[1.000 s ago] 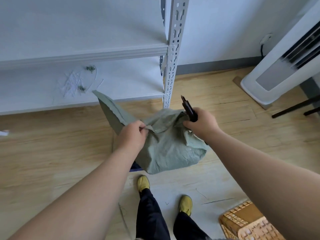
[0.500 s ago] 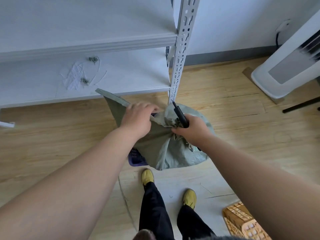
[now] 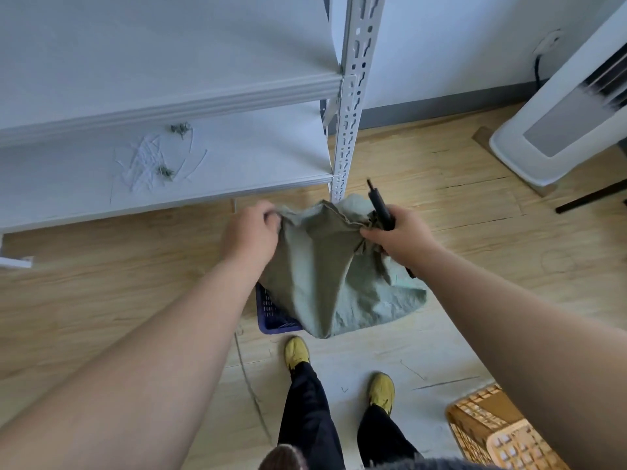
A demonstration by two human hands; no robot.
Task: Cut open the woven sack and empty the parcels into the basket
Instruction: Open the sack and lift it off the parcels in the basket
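A grey-green woven sack [image 3: 339, 276] hangs between my two hands above the floor. My left hand [image 3: 249, 234] grips its upper left edge. On the other side, my right hand [image 3: 398, 235] holds the sack's upper right edge together with a black cutter [image 3: 380, 206] that points up and away. Under the sack a dark blue basket [image 3: 269, 310] shows only its left corner; the sack hides the rest. No parcels are visible.
A white metal shelf unit [image 3: 349, 96] stands just behind the sack, with thread scraps on its lower shelf [image 3: 152, 161]. A white fan unit [image 3: 556, 123] is at the right. An orange woven basket [image 3: 495, 432] sits at bottom right. My feet [image 3: 297, 351] are near the blue basket.
My left hand has shifted from the sack's far left flap to its upper edge. The sack has been lifted and gathered, and the blue basket has come into view beneath it.
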